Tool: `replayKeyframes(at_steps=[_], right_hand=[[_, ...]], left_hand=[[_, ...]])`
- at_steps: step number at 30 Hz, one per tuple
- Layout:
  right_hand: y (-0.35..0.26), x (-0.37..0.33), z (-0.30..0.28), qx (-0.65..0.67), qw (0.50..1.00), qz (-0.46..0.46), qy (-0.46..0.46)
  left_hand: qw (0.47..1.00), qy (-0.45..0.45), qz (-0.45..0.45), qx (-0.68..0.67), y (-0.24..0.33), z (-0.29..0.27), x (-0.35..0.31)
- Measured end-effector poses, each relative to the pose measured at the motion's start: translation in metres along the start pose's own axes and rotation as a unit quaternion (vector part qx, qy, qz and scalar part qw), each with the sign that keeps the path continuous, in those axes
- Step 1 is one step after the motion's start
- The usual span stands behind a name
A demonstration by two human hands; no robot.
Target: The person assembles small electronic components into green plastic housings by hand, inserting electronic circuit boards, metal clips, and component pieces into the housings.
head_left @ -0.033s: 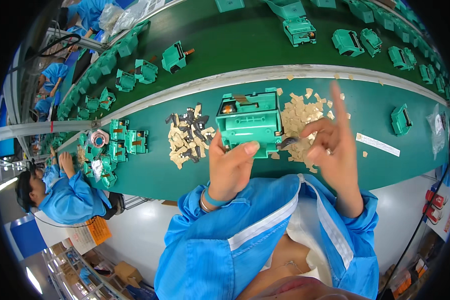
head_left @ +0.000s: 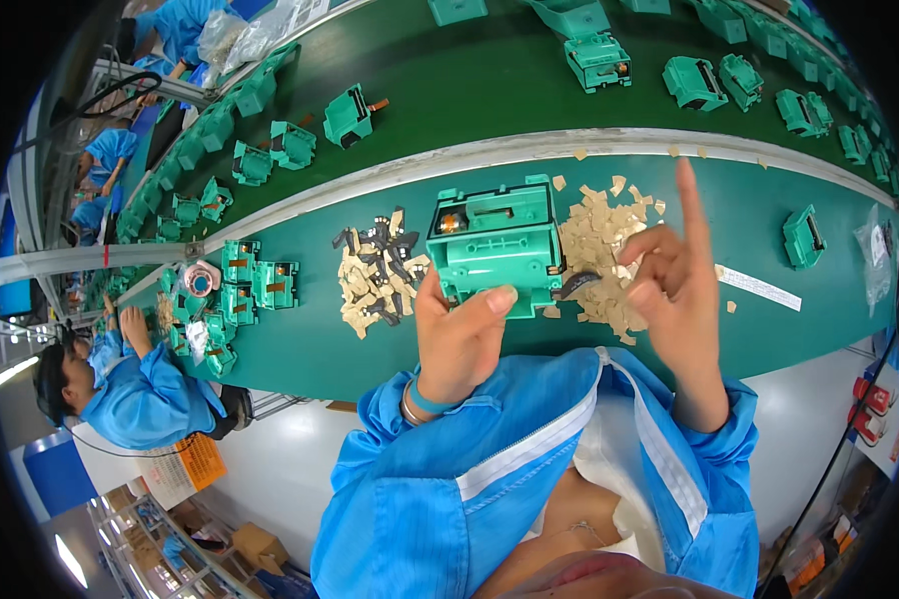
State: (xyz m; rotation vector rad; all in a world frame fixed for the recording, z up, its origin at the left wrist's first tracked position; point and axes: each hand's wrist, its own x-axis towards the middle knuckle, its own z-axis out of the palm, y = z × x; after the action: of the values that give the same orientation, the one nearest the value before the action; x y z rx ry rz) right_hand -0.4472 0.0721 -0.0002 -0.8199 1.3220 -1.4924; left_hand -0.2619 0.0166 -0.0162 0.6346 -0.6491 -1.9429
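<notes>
My left hand point(head_left: 459, 339) grips a teal plastic housing point(head_left: 494, 255) from below, its thumb laid across the lower front edge. The housing's open upper part faces me, showing a dark slot and a small copper-coloured part at the upper left. To its right, my right hand point(head_left: 679, 290) is raised off the housing, index finger stretched up and the others loosely curled; I make out nothing in it. Between this hand and the housing shows a dark curved piece point(head_left: 579, 285); whether it is attached to the housing is unclear. Behind lies a heap of beige pieces point(head_left: 604, 225).
Left of the housing is a pile of beige and black pieces point(head_left: 375, 270). Further left stand stacked teal housings point(head_left: 260, 280) and a tape roll point(head_left: 200, 280). A paper strip point(head_left: 764, 288) and another housing point(head_left: 803, 238) lie right. Beyond a metal rail point(head_left: 449, 167), a belt carries housings; a co-worker point(head_left: 140, 389) sits left.
My right hand has shifted slightly right, away from the housing. The brown strip that stuck out over the housing's upper edge no longer shows there. My left hand has barely moved.
</notes>
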Motion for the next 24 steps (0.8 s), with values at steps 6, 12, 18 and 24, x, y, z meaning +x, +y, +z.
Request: replayKeyframes(at_steps=[6,12,18,24], right_hand=[[0.006,0.000,0.007,-0.138,0.965,-0.223,-0.019],[0.007,0.001,0.016,-0.120,0.967,-0.224,-0.006],[0.012,0.003,0.018,-0.121,0.956,-0.266,-0.007],[0.013,0.003,0.021,-0.133,0.950,-0.283,0.009]], left_hand=[[1.000,0.015,0.009,0.005,-0.003,0.001,-0.001],[0.998,-0.061,-0.031,-0.002,-0.011,-0.007,0.002],[0.983,-0.049,-0.085,-0.156,-0.024,-0.011,0.005],[0.959,-0.068,-0.127,-0.246,-0.030,-0.016,0.006]])
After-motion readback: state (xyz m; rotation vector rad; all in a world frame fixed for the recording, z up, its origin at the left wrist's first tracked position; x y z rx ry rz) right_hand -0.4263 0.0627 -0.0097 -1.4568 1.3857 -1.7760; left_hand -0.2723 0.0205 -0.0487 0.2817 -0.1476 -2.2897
